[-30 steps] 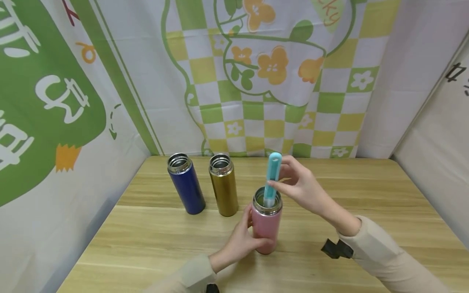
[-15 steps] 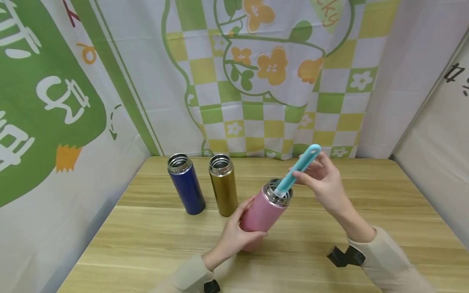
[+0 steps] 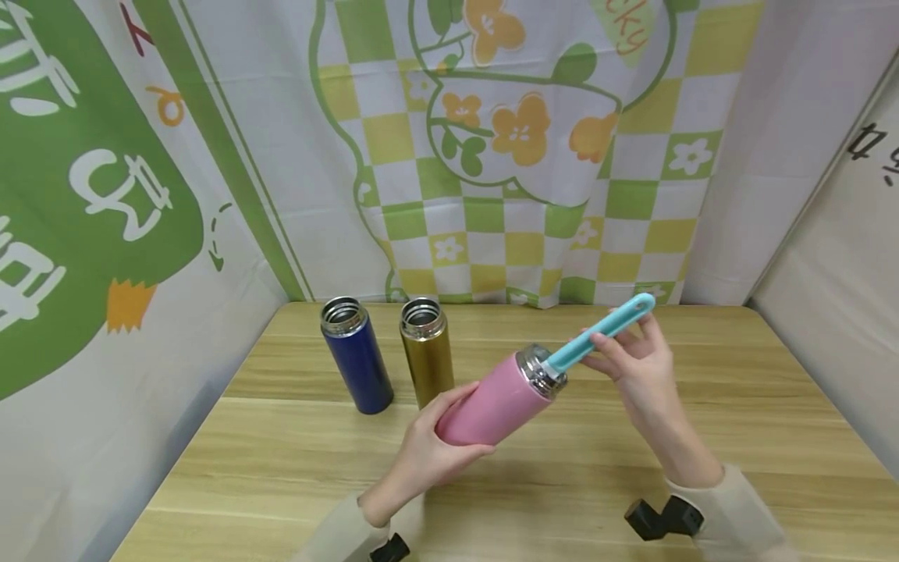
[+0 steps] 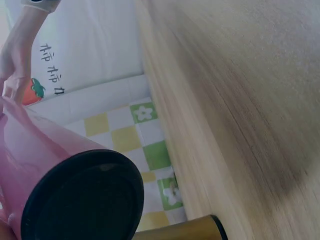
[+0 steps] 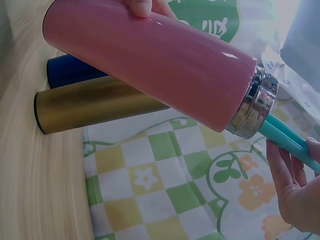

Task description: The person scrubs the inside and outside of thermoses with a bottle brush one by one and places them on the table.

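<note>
A pink thermos bottle (image 3: 492,402) is tilted to the right and raised off the table, its dark round base (image 4: 82,200) showing in the left wrist view. My left hand (image 3: 424,453) grips the lower part of its body. In my right hand (image 3: 646,378) I pinch the teal handle of a bottle brush (image 3: 609,325) between thumb and fingers. The handle slants out of the open metal mouth (image 5: 254,105); whatever is on its other end is hidden inside the bottle.
A blue bottle (image 3: 358,363) and a gold bottle (image 3: 430,355), both lidless, stand upright to the left; the gold one is just behind my left hand. The wooden table (image 3: 281,476) ends at a patterned cloth (image 3: 520,234) at the back.
The pink bottle has gone from upright on the table to lifted and tilted right. My right hand has moved right, the handle leaning over with it. The other bottles have not moved.
</note>
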Available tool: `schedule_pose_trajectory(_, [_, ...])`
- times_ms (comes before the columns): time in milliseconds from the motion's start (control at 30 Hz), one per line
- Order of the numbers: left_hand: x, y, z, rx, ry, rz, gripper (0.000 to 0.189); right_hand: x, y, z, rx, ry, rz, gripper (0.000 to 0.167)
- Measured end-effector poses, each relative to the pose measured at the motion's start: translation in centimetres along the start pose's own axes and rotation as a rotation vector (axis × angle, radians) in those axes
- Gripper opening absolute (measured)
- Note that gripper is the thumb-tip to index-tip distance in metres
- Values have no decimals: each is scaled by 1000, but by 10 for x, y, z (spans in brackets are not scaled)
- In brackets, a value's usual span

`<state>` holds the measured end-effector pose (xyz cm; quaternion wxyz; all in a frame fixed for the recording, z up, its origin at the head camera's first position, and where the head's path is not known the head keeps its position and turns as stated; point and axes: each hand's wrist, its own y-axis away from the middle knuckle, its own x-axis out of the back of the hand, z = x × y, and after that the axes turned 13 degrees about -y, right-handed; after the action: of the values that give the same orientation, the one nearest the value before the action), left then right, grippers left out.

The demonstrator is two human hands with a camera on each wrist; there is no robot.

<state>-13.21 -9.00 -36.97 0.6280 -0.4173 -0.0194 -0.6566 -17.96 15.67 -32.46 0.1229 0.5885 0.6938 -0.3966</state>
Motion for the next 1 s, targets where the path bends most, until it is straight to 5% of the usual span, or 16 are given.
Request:
schedule_pose_trajectory(67, [2, 1, 1, -18, -11, -10, 67, 3, 2, 1, 15, -42, 22, 33])
schedule_pose_trajectory(333, [-6, 12, -39, -130, -137, -16, 69, 17, 3, -9, 98, -194, 83, 30])
schedule_pose_trajectory(500, [1, 19, -42, -222, -201, 3, 69, 23, 5, -19, 127, -194, 130, 26])
schedule_pose_trajectory(1000, [10, 25, -43, -241, -263, -17, 68, 34, 9, -36, 149, -272, 124, 26])
